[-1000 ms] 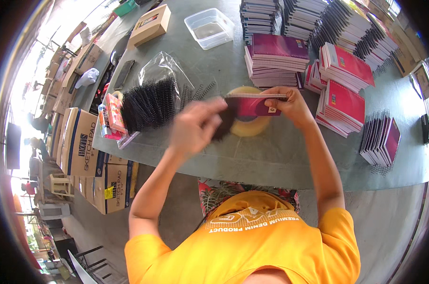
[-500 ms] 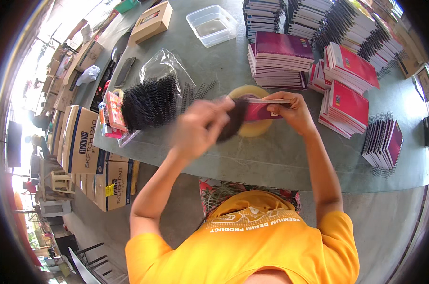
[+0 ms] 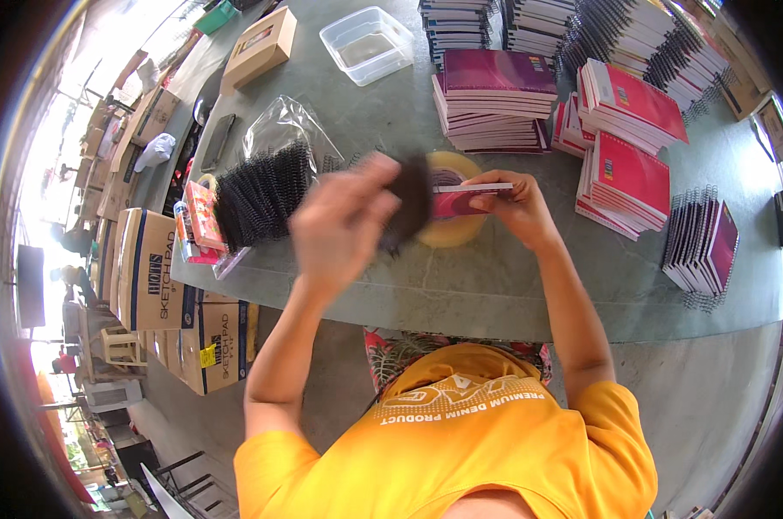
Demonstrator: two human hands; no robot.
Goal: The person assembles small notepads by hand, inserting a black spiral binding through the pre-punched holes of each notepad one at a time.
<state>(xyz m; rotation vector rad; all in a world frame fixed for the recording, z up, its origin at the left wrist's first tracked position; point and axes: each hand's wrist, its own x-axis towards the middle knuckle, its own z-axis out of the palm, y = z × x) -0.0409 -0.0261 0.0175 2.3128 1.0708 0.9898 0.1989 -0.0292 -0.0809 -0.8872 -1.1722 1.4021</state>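
Note:
My right hand [image 3: 512, 206] holds a small magenta notebook [image 3: 460, 197] edge-on above a roll of tan tape [image 3: 453, 227] on the grey table [image 3: 495, 285]. My left hand [image 3: 344, 221] grips a black spiral binding coil [image 3: 411, 203], blurred with motion, at the notebook's left edge. A pile of black spiral coils [image 3: 262, 195] lies to the left, partly in a clear plastic bag [image 3: 287, 130].
Stacks of magenta and red notebooks [image 3: 495, 95] fill the back and right of the table, with bound ones [image 3: 698, 246] at the right. A clear plastic tub [image 3: 367, 43] and a brown box [image 3: 257, 48] stand at the back. Cardboard cartons [image 3: 149, 268] sit below the table's left edge.
My left hand has kept twisting the coil against the notebook's edge and shifted slightly. The right hand and notebook stay nearly still over the tape roll.

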